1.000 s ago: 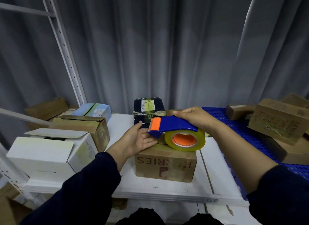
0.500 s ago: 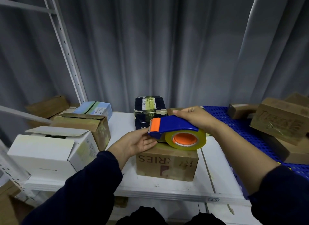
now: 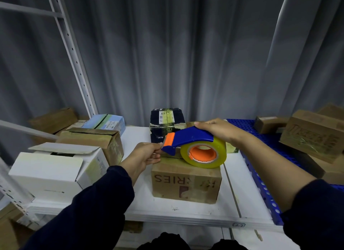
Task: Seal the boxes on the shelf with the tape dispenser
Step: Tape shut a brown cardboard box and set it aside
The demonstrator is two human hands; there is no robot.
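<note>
Your right hand (image 3: 217, 130) is draped over the top of the blue and orange plastic tape dispenser (image 3: 188, 138), with the fingers curled round the handle, so that's a solid grip. The fat roll of clear yellowish tape with the orange core (image 3: 203, 154) sits in the dispenser. It hangs right over the top of the brown cardboard box with upside-down red lettering (image 3: 186, 182). Honestly can't tell if the roll is touching the box or just above it.

Your left hand (image 3: 143, 156) is at the dispenser's nose, with thumb and fingers pinched together at the blue tip under the orange guard. Whether a tape end is caught in that pinch is too small to make out.

That lettered box sits near the front middle of the white shelf board (image 3: 141, 203). Just behind it is a dark navy box with a white label (image 3: 166, 125).

Over on your left there's a white cardboard box with one flap up (image 3: 54, 171), a brown cardboard box with loosely folded flaps (image 3: 93, 140) behind it, and a light blue box (image 3: 106, 122) further back.

On your right, a blue perforated panel (image 3: 260, 184) carries a few more brown cardboard boxes (image 3: 312, 136). A grey pleated curtain (image 3: 186, 54) hangs behind everything.
</note>
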